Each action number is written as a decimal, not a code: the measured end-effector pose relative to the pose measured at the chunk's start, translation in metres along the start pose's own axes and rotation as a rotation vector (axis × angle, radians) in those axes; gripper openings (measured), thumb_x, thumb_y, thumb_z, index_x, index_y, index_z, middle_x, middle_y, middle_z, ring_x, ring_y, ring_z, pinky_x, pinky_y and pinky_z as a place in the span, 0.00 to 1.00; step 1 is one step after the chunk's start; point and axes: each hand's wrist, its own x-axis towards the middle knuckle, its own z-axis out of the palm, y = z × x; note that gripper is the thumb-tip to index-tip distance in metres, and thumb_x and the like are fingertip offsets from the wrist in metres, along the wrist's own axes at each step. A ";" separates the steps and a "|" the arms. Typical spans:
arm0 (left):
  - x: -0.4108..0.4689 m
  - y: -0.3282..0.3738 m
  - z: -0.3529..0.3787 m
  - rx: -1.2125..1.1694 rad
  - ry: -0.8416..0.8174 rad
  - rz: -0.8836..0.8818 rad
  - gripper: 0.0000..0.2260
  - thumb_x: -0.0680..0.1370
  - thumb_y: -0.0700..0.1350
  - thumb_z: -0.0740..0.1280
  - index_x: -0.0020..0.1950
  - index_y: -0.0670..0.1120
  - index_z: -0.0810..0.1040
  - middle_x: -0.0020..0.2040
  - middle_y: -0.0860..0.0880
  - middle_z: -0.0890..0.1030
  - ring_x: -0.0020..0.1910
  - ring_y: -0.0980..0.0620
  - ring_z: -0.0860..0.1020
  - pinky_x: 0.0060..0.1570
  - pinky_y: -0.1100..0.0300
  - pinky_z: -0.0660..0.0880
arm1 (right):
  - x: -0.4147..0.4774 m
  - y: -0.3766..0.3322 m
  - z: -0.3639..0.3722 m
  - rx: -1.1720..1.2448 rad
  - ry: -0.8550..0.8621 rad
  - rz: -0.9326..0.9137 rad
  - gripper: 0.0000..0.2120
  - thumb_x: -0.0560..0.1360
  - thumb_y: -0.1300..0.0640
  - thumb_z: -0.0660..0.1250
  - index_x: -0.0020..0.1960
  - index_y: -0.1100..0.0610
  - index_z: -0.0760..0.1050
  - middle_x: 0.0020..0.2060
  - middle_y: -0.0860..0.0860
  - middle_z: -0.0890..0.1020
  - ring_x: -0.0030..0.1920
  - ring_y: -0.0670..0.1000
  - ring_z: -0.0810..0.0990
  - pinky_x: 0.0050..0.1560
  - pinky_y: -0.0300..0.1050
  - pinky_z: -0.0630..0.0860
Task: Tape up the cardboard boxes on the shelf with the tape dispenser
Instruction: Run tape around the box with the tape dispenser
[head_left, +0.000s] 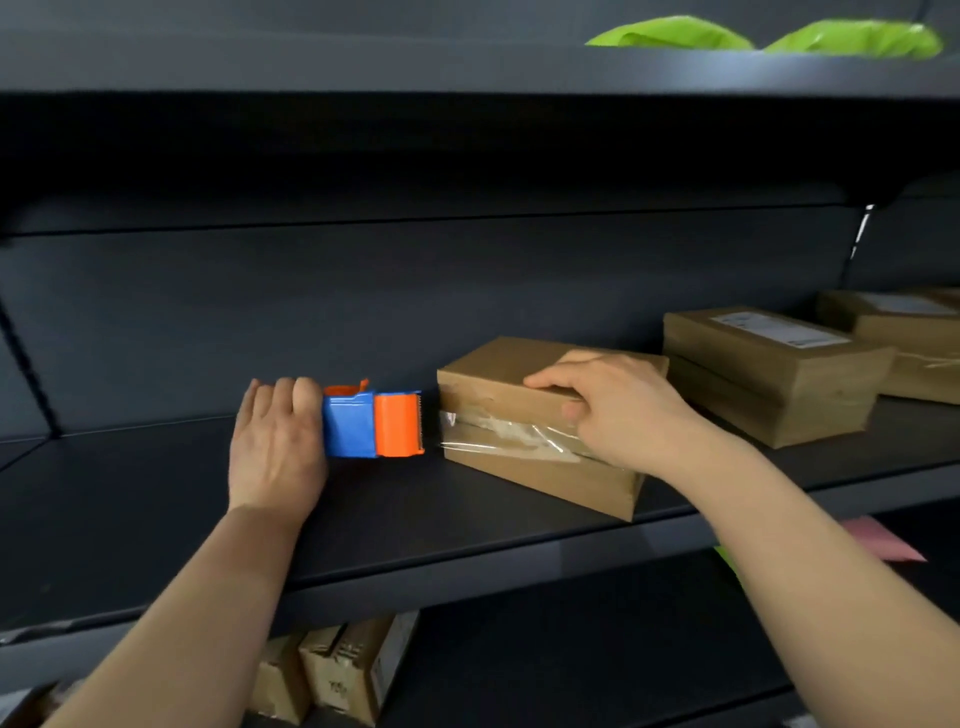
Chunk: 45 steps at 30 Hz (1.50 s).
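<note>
- Here we are on the middle shelf (156, 493): the cardboard box (498, 374) sits just to the 3 o'clock side of centre, one corner angled toward the front lip.
- The right hand (613, 410) is draped over its top front edge, fingers bent across the lid and thumb on the front face, clamping the box in place.
- At the box's 9 o'clock, nearly touching its end, is the tape dispenser (371, 423), blue body and orange head, toothed edge facing the box.
- The left hand (275, 447) grips its blue rear end, fingers curled round it.
- A strip of clear tape (498, 434) runs along the front seam, wrinkled and shiny. Whether it is cut free of the blade, I cannot tell.
- Handling call: the box looks light and stiff, likely to skid on the smooth dark shelf, so holding it down from the top makes sense.
- The tape is thin, clingy and creases easily; it wants tension and a firm rub flat.
- The dispenser is rigid plastic; take it by the body, well away from the teeth.
- At 2 o'clock, more boxes (763, 374) wait, labels on top.
- My read: this seam is nearly done, with those boxes to come.
</note>
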 end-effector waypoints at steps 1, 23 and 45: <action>0.000 0.000 0.000 -0.003 0.014 0.006 0.16 0.61 0.25 0.66 0.45 0.39 0.69 0.37 0.38 0.72 0.38 0.35 0.73 0.61 0.36 0.70 | 0.000 0.001 0.000 0.004 0.001 -0.002 0.21 0.80 0.60 0.60 0.70 0.43 0.70 0.64 0.42 0.74 0.62 0.47 0.72 0.62 0.43 0.68; -0.007 -0.024 -0.001 -0.055 -0.140 0.305 0.24 0.57 0.27 0.72 0.50 0.40 0.73 0.41 0.42 0.76 0.43 0.37 0.77 0.63 0.48 0.66 | 0.000 0.030 0.001 0.094 0.031 -0.002 0.19 0.80 0.59 0.62 0.66 0.40 0.74 0.61 0.38 0.75 0.61 0.44 0.72 0.56 0.38 0.64; 0.011 0.000 0.003 0.091 -0.129 0.192 0.22 0.55 0.25 0.72 0.44 0.38 0.71 0.37 0.39 0.74 0.34 0.37 0.74 0.32 0.47 0.72 | 0.000 0.034 -0.001 0.157 -0.003 -0.033 0.20 0.80 0.59 0.62 0.67 0.39 0.73 0.62 0.36 0.74 0.64 0.43 0.70 0.61 0.39 0.63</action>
